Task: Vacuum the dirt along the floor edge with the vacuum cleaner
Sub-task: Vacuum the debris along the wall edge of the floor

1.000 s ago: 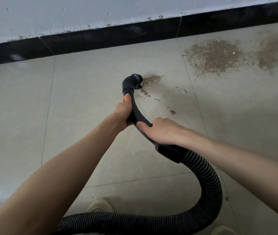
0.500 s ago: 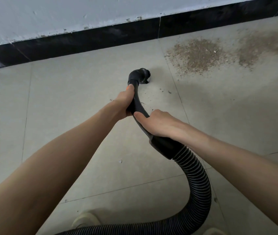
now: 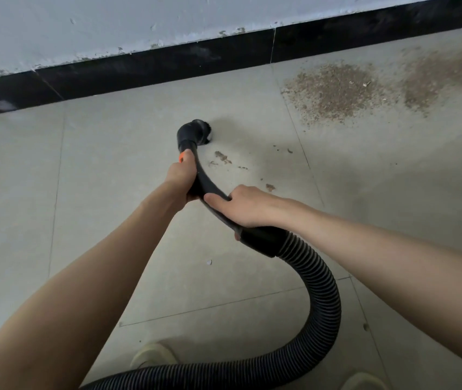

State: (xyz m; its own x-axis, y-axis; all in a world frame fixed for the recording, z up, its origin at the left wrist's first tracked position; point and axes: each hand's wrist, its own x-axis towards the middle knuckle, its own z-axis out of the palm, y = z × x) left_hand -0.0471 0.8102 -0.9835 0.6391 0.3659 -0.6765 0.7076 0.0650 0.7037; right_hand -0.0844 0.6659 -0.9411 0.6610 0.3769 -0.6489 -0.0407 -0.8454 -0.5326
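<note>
Vacuum cleaner nozzle [image 3: 194,133] sits on the tiled floor [image 3: 111,170], just short of the black skirting [image 3: 151,66], with its curved black wand [image 3: 210,187] in both your hands. Your left hand [image 3: 180,178] wraps the wand high up, thumb beside an orange button [image 3: 181,158]. Your right hand [image 3: 242,205] curls round the wand lower down, just above the cuff of the ribbed hose [image 3: 322,305]. Small crumbs [image 3: 222,158] lie just right of the nozzle; a broad dirt patch [image 3: 334,92] lies well apart, near the skirting.
</note>
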